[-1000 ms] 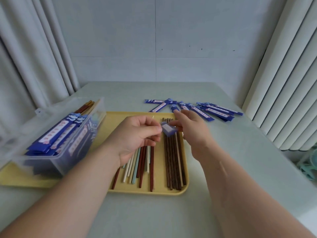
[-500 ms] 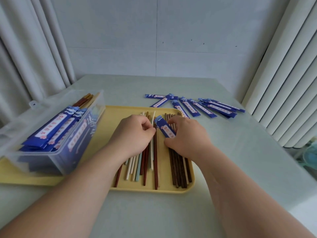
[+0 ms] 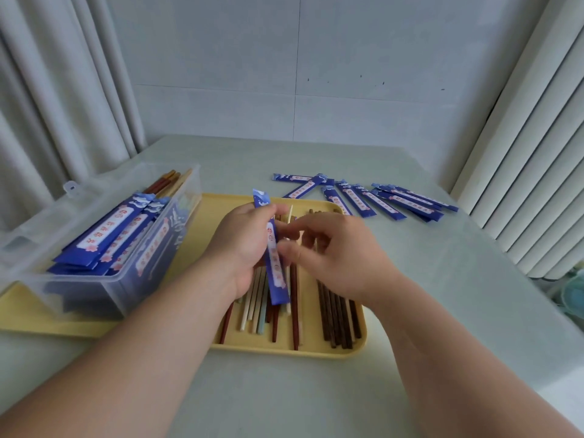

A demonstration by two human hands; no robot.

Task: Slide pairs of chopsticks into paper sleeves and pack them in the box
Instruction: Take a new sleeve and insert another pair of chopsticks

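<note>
Status: roughly mid-job by my read. Clear box (image 3: 132, 289) at 9 o'clock already holds a stack of filled sleeves (image 3: 110, 235), brown and tan stick ends poking out at its far end, so a good batch is packed. Left to do: loose mixed-colour chopsticks (image 3: 259, 311) sit centre of the yellow tray (image 3: 316, 350), and a dark brown bundle (image 3: 339, 317) lies at 4 o'clock on it. About a dozen flat empty sleeves (image 3: 379, 200) are fanned on the table (image 3: 284, 393) at 1 o'clock, beyond the tray. Current cycle: left hand (image 3: 243, 245) has fingers wrapped round one blue sleeve (image 3: 274, 263), held above the tray centre, running 12 to 6, top end sticking out above the knuckles. Right hand (image 3: 335, 257) is just beside it at 3 o'clock, fingers curled toward the sleeve's middle, but it's motion-blurred and I can't tell if it pinches a stick, the sleeve, or nothing. A cream chopstick (image 3: 290, 213) shows right alongside the sleeve; can't confirm whether it's inside. I judge this pair not yet sleeved, not yet boxed.
</note>
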